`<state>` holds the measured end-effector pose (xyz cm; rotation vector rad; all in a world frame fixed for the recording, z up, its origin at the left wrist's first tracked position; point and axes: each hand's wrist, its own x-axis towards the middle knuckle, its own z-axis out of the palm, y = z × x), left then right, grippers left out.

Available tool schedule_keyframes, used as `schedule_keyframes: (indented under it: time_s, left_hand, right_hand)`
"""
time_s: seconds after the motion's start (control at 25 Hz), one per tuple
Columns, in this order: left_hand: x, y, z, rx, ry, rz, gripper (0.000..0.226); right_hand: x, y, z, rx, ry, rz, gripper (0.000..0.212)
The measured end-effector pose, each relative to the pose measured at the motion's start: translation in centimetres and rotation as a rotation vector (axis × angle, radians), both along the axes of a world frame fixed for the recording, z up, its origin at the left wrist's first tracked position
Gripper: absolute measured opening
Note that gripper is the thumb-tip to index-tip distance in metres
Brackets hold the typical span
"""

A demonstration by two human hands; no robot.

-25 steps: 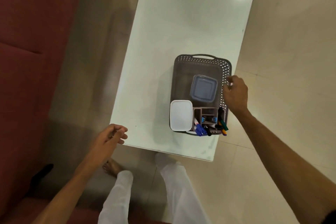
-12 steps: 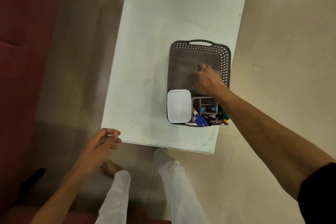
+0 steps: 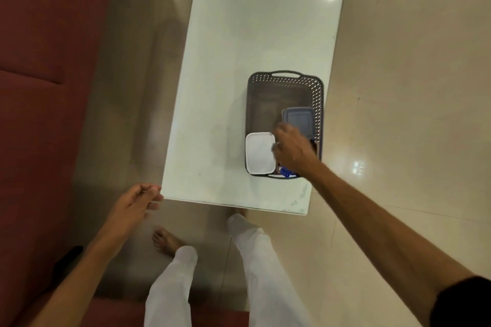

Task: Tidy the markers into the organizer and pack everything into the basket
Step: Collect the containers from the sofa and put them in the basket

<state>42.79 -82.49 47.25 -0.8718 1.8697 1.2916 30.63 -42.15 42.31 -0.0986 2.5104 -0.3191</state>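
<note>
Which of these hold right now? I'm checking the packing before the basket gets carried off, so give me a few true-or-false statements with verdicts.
1. The white container lies inside the grey basket. True.
2. The blue-lidded box sits on the table beside the basket. False: it is inside the basket, by its right wall.
3. The right hand is over the basket's near end. True.
4. The left hand grips the basket handle. False: it hangs empty off the table corner.
5. Blue marker caps show below the right hand. True.
</note>
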Motion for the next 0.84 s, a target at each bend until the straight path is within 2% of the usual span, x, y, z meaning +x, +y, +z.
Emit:
schedule_keyframes:
  time_s: [0.08,0.16,0.24,0.36,0.52,0.72,0.84]
  left_hand:
    - [-0.1,-0.3,2.7,0.012,0.027,-0.011,0.014]
    - [0.1,-1.1,5.7,0.006,0.092,0.095,0.015]
    - [0.2,-2.6,7.7,-0.019,0.162,0.194,0.019]
    - [0.9,-8.1,10.8,-0.023,0.250,0.287,0.025]
    - [1.5,-20.8,12.4,-0.065,0.276,0.421,0.026]
    - [0.9,-38.0,11.3,-0.054,0.228,0.546,0.024]
    - [0.3,-49.3,10.2,-0.085,0.187,0.563,0.022]
  right_hand:
    - [2.4,-3.7,4.1,-0.192,-0.060,-0.028,0.040]
    - [3.2,-7.7,7.7,-0.301,-0.112,0.043,0.040]
    - [2.1,-11.7,9.9,-0.350,-0.114,0.123,0.039]
    - [-0.2,-20.3,13.6,-0.297,-0.132,0.271,0.035]
    - [-2.6,-34.3,16.7,-0.302,-0.119,0.371,0.026]
    - [-5.6,-51.9,17.4,-0.328,-0.304,0.240,0.013]
    - [-7.4,-63.1,15.9,-0.337,-0.385,0.229,0.010]
